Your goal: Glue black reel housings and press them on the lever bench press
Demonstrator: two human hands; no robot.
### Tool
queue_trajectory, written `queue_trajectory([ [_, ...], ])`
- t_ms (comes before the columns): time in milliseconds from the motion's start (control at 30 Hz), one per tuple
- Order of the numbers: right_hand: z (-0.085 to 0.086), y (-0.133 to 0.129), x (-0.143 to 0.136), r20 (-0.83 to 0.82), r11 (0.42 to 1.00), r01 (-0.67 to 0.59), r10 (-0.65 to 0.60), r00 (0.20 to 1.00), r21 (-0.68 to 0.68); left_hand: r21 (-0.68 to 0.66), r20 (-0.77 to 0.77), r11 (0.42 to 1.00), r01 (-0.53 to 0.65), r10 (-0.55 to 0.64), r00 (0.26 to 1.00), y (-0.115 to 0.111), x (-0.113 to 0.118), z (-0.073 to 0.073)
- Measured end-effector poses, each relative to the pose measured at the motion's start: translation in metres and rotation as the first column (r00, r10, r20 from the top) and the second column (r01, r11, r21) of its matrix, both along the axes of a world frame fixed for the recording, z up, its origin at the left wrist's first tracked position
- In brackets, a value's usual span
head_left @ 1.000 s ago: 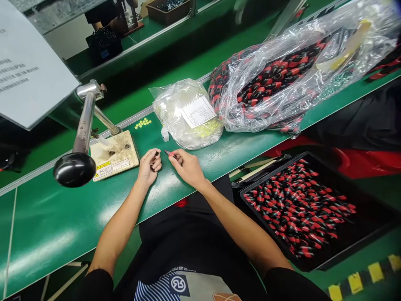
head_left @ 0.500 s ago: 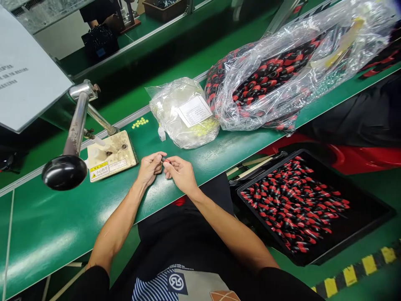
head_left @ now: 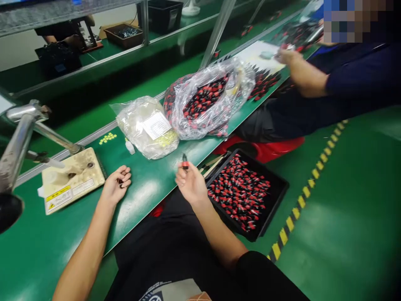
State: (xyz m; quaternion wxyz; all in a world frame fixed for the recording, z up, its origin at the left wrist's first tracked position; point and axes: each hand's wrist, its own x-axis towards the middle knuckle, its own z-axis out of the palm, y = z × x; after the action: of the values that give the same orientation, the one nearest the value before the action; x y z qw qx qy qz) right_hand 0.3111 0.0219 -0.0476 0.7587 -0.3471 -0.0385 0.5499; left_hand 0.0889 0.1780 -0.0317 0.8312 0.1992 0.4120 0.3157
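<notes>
My right hand (head_left: 191,183) is raised over the table's front edge. Its fingertips pinch a small black-and-red plastic part (head_left: 185,162), whose dark pointed end sticks up. Farther left, my left hand (head_left: 116,184) rests over the green table (head_left: 147,179) with its fingers curled. A small black piece (head_left: 120,183) shows among those fingers; its kind cannot be made out. Between the hands and the table's back edge lies a clear bag (head_left: 134,121) with a white label and yellow pieces inside. A black tray (head_left: 275,196) full of black-and-red parts stands below my right arm.
On the left is a lever press with a cream base (head_left: 75,177). Yellow pieces (head_left: 107,138) and a small white object (head_left: 129,146) lie behind my left hand. Further right is a plastic bag (head_left: 216,121) of black-and-red parts, then a co-worker's arm (head_left: 308,77) over the table.
My hands, together on one part before, are now apart. The right one has moved off rightward with the black-and-red part. The view has swung right, bringing a co-worker into sight.
</notes>
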Motion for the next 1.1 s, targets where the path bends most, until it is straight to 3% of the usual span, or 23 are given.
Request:
queue_trajectory([
  [67, -0.016, -0.029, 0.037, 0.044, 0.977, 0.197, -0.194, 0.98, -0.078, -0.021, -0.031, 1.0, -0.01, 0.009, 0.999, 0.0, 0.002, 0.002],
  [133, -0.032, -0.057, 0.07, 0.111, 0.914, 0.341, -0.324, 0.94, -0.22, -0.042, -0.035, 0.999, 0.004, -0.006, 0.999, -0.004, 0.005, 0.006],
  [233, -0.05, -0.089, 0.106, 0.212, 0.81, 0.456, -0.404, 0.89, -0.369, -0.12, -0.027, 0.993, -0.003, 0.0, 1.0, -0.009, 0.008, 0.016],
  [300, -0.055, -0.099, 0.119, 0.255, 0.781, 0.49, -0.42, 0.871, -0.387, -0.188, 0.002, 0.981, -0.051, 0.052, 0.999, -0.01, 0.008, 0.023],
  [433, -0.043, -0.086, 0.128, 0.347, 0.751, 0.59, -0.491, 0.799, -0.297, -0.283, 0.023, 0.929, -0.24, 0.256, 0.966, -0.013, 0.013, 0.035],
  [533, -0.011, -0.048, 0.134, 0.533, 0.727, 0.684, -0.558, 0.636, -0.055, -0.303, -0.037, 0.875, -0.378, 0.385, 0.922, -0.022, 0.023, 0.04],
  [600, 0.021, -0.01, 0.143, 0.793, 0.758, 0.634, -0.477, 0.378, 0.153, -0.3, -0.071, 0.866, -0.4, 0.398, 0.915, -0.03, 0.029, 0.041],
  [667, 0.055, 0.033, 0.156, 0.967, 0.858, 0.473, -0.252, 0.049, 0.199, -0.273, -0.067, 0.899, -0.342, 0.337, 0.939, -0.035, 0.032, 0.04],
  [733, 0.083, 0.079, 0.169, 0.955, 0.933, 0.359, 0.069, -0.287, 0.041, -0.195, -0.024, 0.953, -0.23, 0.23, 0.973, -0.034, 0.034, 0.036],
  [800, 0.099, 0.122, 0.178, 0.768, 0.888, 0.399, 0.415, -0.488, -0.226, -0.048, 0.021, 0.991, -0.125, 0.126, 0.992, -0.028, 0.033, 0.028],
  [833, 0.102, 0.141, 0.18, 0.676, 0.842, 0.435, 0.523, -0.519, -0.318, 0.042, 0.025, 0.995, -0.089, 0.088, 0.996, -0.024, 0.031, 0.023],
  [900, 0.101, 0.169, 0.181, 0.591, 0.783, 0.474, 0.617, -0.52, -0.401, 0.227, -0.004, 0.972, -0.059, 0.061, 0.998, -0.015, 0.026, 0.012],
  [1000, 0.09, 0.19, 0.181, 0.592, 0.771, 0.486, 0.632, -0.5, -0.412, 0.432, -0.074, 0.9, -0.051, 0.092, 0.993, -0.005, 0.015, -0.004],
  [1100, 0.082, 0.195, 0.189, 0.605, 0.763, 0.485, 0.64, -0.474, -0.428, 0.501, -0.105, 0.865, -0.026, 0.091, 0.99, -0.003, 0.007, -0.015],
])
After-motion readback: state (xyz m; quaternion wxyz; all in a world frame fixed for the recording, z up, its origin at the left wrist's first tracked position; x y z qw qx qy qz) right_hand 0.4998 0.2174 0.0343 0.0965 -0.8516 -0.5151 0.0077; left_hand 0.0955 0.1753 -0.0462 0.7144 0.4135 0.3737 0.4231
